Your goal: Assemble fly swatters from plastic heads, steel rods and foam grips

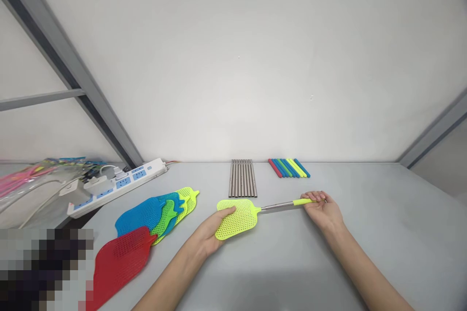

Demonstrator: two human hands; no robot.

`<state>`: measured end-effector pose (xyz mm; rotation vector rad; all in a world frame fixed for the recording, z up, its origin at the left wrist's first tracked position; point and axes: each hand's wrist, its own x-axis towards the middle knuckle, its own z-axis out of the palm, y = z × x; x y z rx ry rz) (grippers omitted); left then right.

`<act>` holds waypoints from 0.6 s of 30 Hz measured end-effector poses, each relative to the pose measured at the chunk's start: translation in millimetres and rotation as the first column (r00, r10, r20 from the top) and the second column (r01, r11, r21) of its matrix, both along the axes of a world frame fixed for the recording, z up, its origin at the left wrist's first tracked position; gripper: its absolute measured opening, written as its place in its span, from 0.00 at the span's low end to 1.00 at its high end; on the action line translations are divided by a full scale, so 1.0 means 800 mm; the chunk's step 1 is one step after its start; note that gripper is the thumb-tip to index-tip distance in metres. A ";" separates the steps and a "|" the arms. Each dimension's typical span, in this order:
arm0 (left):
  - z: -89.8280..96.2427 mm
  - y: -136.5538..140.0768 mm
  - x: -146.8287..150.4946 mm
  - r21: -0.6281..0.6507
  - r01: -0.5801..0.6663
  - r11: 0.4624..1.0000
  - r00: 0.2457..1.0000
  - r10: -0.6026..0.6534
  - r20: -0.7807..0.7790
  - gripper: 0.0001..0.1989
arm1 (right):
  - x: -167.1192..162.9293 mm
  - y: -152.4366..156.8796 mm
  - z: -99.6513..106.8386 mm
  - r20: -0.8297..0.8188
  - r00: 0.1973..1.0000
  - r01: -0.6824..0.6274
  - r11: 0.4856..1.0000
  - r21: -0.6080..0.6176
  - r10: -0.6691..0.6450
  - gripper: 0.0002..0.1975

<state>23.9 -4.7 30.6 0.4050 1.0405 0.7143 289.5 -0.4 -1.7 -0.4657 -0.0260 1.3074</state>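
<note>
A yellow fly swatter [237, 218] with a metal rod is held level above the grey table, between my two hands. My left hand [213, 231] grips the edge of its perforated paddle, thumb on top and fingers underneath. At the other end, the fingers of my right hand [324, 210] are closed round the yellow handle sleeve [302, 201]. Beyond the swatter lies a row of metal rods [242, 179]. To their right is a row of coloured handle sleeves [289, 168] in red, blue, green and yellow.
At the left, loose swatter heads overlap: a red one [122, 262], a blue one [140, 214], and green and yellow ones. Behind them stands a white power strip [127, 182] with plugs and cables. Plastic-bagged items [32, 180] lie far left. A white wall [241, 58] bounds the table's back.
</note>
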 end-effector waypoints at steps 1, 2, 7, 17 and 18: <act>0.000 0.001 -0.001 -0.010 -0.005 1.000 1.000 0.005 -0.005 0.15 | -0.001 0.000 0.001 -0.020 1.000 0.002 1.000 -0.016 -0.003 0.11; 0.000 0.002 -0.001 -0.022 -0.011 1.000 1.000 0.011 -0.006 0.15 | -0.002 0.000 0.002 -0.049 0.999 0.005 0.999 -0.036 -0.007 0.11; -0.002 0.009 -0.005 -0.059 -0.028 0.998 0.998 0.031 0.053 0.15 | -0.007 -0.001 0.005 -0.158 0.987 -0.007 0.992 -0.122 -0.013 0.10; -0.009 0.024 -0.013 -0.070 -0.062 0.996 0.993 0.068 0.093 0.16 | -0.007 0.001 0.001 -0.154 0.987 -0.054 0.993 -0.104 0.037 0.11; -0.010 0.027 -0.013 -0.073 -0.067 0.995 0.993 0.074 0.092 0.16 | -0.008 0.001 0.001 -0.167 0.985 -0.060 0.992 -0.110 0.041 0.10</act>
